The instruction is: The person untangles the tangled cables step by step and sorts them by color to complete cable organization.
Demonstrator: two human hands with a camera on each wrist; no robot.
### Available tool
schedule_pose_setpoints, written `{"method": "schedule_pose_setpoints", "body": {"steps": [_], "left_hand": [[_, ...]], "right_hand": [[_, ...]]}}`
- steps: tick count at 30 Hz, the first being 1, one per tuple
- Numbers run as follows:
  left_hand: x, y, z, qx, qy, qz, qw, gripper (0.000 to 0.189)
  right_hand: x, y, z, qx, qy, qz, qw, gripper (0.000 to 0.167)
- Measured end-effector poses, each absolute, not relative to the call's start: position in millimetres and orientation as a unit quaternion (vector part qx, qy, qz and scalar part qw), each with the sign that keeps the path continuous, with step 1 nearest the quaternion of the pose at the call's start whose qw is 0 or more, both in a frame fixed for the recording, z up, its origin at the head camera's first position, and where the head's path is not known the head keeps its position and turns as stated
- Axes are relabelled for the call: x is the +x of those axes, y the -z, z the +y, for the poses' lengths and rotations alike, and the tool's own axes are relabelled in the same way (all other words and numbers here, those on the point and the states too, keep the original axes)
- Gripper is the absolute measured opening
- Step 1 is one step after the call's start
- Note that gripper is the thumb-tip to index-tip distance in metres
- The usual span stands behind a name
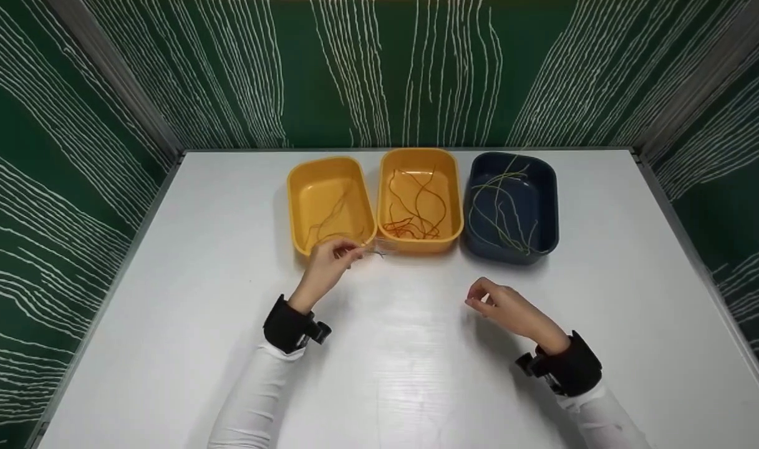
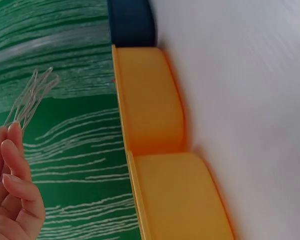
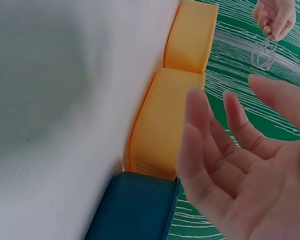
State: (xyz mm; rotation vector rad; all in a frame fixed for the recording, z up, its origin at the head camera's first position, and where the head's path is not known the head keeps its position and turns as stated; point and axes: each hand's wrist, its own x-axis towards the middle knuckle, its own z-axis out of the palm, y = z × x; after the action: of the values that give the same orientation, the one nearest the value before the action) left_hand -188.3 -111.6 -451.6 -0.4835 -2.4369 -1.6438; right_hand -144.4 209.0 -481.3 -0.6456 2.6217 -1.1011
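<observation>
My left hand is over the front rim of the left yellow bin. Its thumb and fingertips pinch a small looped bundle of thin pale wire-like strands; the loops stick out past the fingertips. That bundle also shows beneath the left hand in the right wrist view. To the right, in front of the dark blue bin, hovers my right hand, fingers loosely bent and holding nothing. A few thin yellowish strands lie in the left bin.
Between the other two bins stands a middle yellow bin with orange-red strands. Yellow-green strands lie in the blue bin. All three stand along the back of the white table, before a green wall with white streaks.
</observation>
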Motion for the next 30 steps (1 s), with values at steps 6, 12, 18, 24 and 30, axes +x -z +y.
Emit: {"method": "schedule_pose_setpoints", "body": {"steps": [6, 12, 18, 24, 30], "left_hand": [[-198, 450, -128, -0.12, 0.556, -0.815, 0.114, 0.012], [-204, 448, -138, -0.083, 0.576, -0.806, 0.105, 0.01], [-216, 453, -145, -0.053, 0.562, -0.818, 0.11, 0.01], [-228, 460, -150, -0.035, 0.548, -0.828, 0.114, 0.008], [-238, 468, -152, -0.018, 0.541, -0.833, 0.115, 0.008]], "right_hand": [[-146, 484, 212, -0.215, 0.375, 0.895, 0.11, 0.013], [-146, 485, 214, -0.216, 0.379, 0.893, 0.114, 0.016], [-145, 484, 216, -0.218, 0.387, 0.888, 0.119, 0.017], [-145, 484, 216, -0.206, 0.39, 0.888, 0.133, 0.018], [-145, 484, 216, -0.21, 0.39, 0.886, 0.135, 0.018]]}}
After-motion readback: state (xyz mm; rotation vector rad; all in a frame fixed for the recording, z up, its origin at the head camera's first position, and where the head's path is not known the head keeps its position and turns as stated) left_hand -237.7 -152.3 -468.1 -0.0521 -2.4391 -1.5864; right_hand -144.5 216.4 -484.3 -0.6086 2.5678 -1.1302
